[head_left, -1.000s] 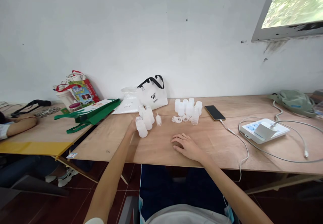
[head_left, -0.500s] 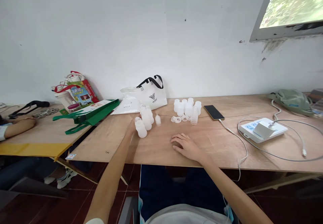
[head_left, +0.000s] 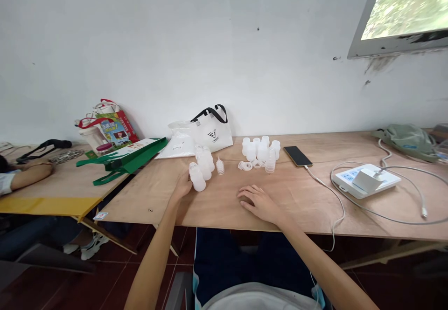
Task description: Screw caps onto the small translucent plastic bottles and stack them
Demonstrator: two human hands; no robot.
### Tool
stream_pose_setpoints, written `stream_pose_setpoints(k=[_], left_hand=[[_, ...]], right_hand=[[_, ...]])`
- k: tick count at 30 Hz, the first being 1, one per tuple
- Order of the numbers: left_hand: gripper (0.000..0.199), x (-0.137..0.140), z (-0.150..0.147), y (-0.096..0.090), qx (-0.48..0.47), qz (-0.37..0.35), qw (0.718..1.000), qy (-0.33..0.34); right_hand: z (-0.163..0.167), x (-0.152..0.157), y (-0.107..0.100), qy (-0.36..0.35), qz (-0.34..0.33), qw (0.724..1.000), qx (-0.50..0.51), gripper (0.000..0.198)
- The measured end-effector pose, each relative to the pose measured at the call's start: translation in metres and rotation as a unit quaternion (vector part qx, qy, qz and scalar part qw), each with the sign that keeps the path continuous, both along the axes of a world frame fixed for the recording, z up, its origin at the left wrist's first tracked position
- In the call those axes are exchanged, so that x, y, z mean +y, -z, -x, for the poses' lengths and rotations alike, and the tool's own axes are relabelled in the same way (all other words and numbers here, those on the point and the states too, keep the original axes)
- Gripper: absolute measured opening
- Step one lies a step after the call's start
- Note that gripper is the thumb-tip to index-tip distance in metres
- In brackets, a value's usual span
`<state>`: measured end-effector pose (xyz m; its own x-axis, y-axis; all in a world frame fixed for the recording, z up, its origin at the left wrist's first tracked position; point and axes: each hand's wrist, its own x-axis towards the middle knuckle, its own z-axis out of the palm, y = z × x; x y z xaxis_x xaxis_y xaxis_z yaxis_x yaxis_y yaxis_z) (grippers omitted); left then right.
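My left hand [head_left: 182, 185] is at the left side of the nearest white translucent bottle [head_left: 198, 179], close against it; its fingertips are partly hidden, and the fingers look loose, not wrapped round the bottle. Behind that bottle several alike bottles [head_left: 206, 161] stand in a slanting row. A small stack of clear nozzle caps [head_left: 220, 166] is just right of them. My right hand [head_left: 258, 203] rests on the table with fingers stretched out, holding nothing. Beyond it stand several white cups or bottles [head_left: 261, 148], with loose white rings [head_left: 245, 165] and a stack of clear caps [head_left: 270, 161] in front.
A black phone [head_left: 297, 155] on a cable lies right of the cups, then a white power strip [head_left: 364, 179] and a green cap [head_left: 408, 141]. White bags [head_left: 213, 133] lean on the wall; a green bag [head_left: 136, 156] lies left. Another person's arm [head_left: 31, 177] rests on the neighbouring table.
My left hand has drawn back from behind the nearest bottle toward me and shows more now. My right hand has stayed put.
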<state>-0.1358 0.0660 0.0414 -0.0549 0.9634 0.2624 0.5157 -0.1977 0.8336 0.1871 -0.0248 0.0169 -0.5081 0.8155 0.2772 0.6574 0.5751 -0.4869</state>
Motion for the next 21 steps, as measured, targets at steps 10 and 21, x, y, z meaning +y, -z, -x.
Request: stream_pose_setpoints(k=[10, 21], left_hand=[[0.069, -0.018, -0.008, -0.001, 0.027, 0.109, 0.977, 0.179], [0.076, 0.012, -0.037, 0.021, -0.048, 0.036, 0.991, 0.121]], right_hand=[[0.001, 0.001, 0.003, 0.002, -0.02, 1.0, -0.008, 0.02], [0.0, 0.002, 0.005, -0.002, -0.029, 1.0, -0.008, 0.02]])
